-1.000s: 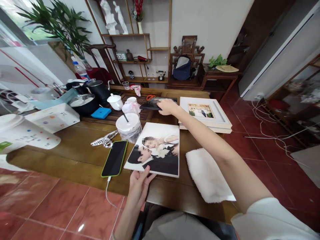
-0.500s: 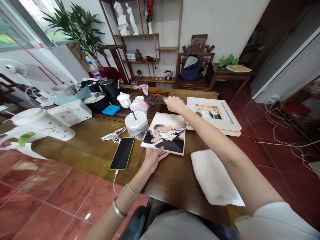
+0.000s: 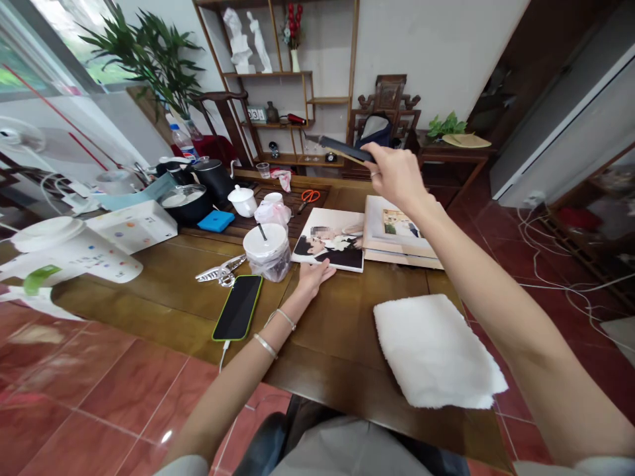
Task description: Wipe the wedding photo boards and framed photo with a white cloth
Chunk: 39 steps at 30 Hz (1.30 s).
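A thin photo panel (image 3: 331,246) with white edges shows a couple in dark and white clothes. At its near edge, my left hand (image 3: 313,276) grips it, thumb up against the edge; the fingers underneath are partly hidden. My right hand (image 3: 397,173) is raised above the table, closed around a long, flat, dark tool (image 3: 342,149) with a narrow tip pointing left. Its exact kind is unclear. Below the right forearm, framed photos (image 3: 373,231) lie stacked to the right of the panel, partly covered by the arm. Orange-handled scissors (image 3: 310,196) lie beyond the panel.
A white fluffy cloth (image 3: 436,350) lies near the front right of the table. To the left are a lidded cup with a straw (image 3: 266,248), silver shears (image 3: 221,270) and a charging phone (image 3: 238,307). Behind stand a white lidded teacup (image 3: 243,200) and a black kettle (image 3: 213,178).
My right hand has lifted the dark tool up from the far side of the table, uncovering the scissors. My left hand and the photo panel have shifted slightly farther away.
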Available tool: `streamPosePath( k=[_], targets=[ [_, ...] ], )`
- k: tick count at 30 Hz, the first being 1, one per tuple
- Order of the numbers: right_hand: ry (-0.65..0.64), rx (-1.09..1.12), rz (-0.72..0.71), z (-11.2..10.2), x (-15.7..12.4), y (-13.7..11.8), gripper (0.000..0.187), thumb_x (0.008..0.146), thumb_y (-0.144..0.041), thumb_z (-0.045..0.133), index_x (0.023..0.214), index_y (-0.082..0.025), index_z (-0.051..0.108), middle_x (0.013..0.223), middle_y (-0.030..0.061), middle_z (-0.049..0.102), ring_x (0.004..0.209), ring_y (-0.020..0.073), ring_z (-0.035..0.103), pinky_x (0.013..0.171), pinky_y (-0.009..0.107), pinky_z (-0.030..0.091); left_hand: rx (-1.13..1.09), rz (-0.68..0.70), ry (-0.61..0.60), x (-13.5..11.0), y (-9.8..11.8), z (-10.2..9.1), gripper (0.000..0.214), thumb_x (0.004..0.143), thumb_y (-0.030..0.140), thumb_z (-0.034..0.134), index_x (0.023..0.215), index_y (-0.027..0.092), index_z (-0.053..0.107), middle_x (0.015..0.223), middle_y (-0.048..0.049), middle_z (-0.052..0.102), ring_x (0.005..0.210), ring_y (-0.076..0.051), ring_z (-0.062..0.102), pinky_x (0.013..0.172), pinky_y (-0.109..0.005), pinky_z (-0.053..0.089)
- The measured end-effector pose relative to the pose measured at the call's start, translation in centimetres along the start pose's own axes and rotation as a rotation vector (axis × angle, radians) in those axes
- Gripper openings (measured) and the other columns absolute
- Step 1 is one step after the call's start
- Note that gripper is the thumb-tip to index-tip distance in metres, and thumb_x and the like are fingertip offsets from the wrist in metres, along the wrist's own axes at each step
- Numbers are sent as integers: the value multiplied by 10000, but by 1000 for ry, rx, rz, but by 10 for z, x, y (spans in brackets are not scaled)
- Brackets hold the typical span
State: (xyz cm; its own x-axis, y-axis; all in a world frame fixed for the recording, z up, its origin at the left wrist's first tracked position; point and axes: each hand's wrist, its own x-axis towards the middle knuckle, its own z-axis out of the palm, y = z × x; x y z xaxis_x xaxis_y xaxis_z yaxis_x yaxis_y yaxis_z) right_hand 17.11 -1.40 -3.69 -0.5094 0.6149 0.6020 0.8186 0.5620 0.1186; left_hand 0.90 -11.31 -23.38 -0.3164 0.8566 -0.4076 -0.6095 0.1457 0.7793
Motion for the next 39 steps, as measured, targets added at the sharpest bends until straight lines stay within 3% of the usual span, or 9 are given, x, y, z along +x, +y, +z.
streamPosePath(
  k=[4, 8, 12, 15, 23, 31, 35, 39],
  targets=[
    [123, 84, 13, -30, -26, 6, 355, 924, -219, 351, 1254, -184, 478, 1072, 94, 661, 933, 256, 629, 781, 377, 466, 45, -32, -7, 18, 5, 8, 330, 713, 25, 734, 959, 96, 526, 694, -11, 636, 709, -154, 700, 900, -438, 546],
    [207, 158, 4, -44, -53, 8, 343, 930, -239, 362, 1240, -180, 495, 1065, 91, 667, 938, 238, 639, 784, 349, 484, 97, -73, -56, 31, 13, 8, 258, 729, 35, 722, 935, 67, 570, 720, -65, 685, 746, -173, 717, 891, -363, 552],
    [240, 204, 25, -48, -77, 10, 326, 922, -255, 391, 1212, -183, 520, 1051, 92, 676, 917, 244, 653, 766, 359, 497, 140, -178, -136, 44, 28, -2, 245, 752, 34, 694, 970, 38, 583, 869, -180, 716, 874, -246, 715, 885, -379, 547],
    [235, 220, 68, -50, -93, 10, 307, 908, -275, 420, 1182, -224, 549, 986, 77, 697, 836, 240, 666, 727, 353, 501, 161, -280, -214, 52, 40, -12, 157, 858, 125, 589, 992, 42, 595, 1000, -252, 692, 986, -281, 683, 908, -425, 523],
    [201, 198, 91, -51, -116, 9, 285, 876, -283, 477, 1143, -249, 570, 907, 55, 711, 732, 230, 668, 663, 332, 495, 161, -376, -400, 61, 46, -29, 261, 946, 220, 436, 1007, 49, 623, 1013, -244, 693, 1108, -263, 625, 991, -400, 450],
    [241, 226, 2, -48, -125, 9, 319, 847, -182, 493, 1154, -224, 573, 928, 41, 716, 716, 201, 673, 645, 308, 509, 151, -466, -570, 59, 55, -41, 410, 969, 272, 382, 1214, -23, 529, 1255, -267, 575, 1239, -262, 518, 1087, -387, 339],
    [266, 218, -73, -50, -127, 10, 371, 812, -123, 497, 1169, -201, 567, 985, 52, 712, 761, 204, 680, 662, 308, 527, 183, -437, -542, 61, 55, -38, 422, 981, 266, 359, 1260, -21, 489, 1232, -264, 593, 1192, -249, 563, 1060, -376, 388],
    [277, 190, -84, -54, -130, 11, 405, 792, -97, 510, 1182, -191, 561, 1015, 54, 709, 789, 202, 683, 683, 299, 533, 215, -362, -431, 68, 46, -28, 367, 982, 206, 360, 1238, -25, 487, 1019, -244, 698, 953, -204, 698, 933, -300, 506]
  ],
)
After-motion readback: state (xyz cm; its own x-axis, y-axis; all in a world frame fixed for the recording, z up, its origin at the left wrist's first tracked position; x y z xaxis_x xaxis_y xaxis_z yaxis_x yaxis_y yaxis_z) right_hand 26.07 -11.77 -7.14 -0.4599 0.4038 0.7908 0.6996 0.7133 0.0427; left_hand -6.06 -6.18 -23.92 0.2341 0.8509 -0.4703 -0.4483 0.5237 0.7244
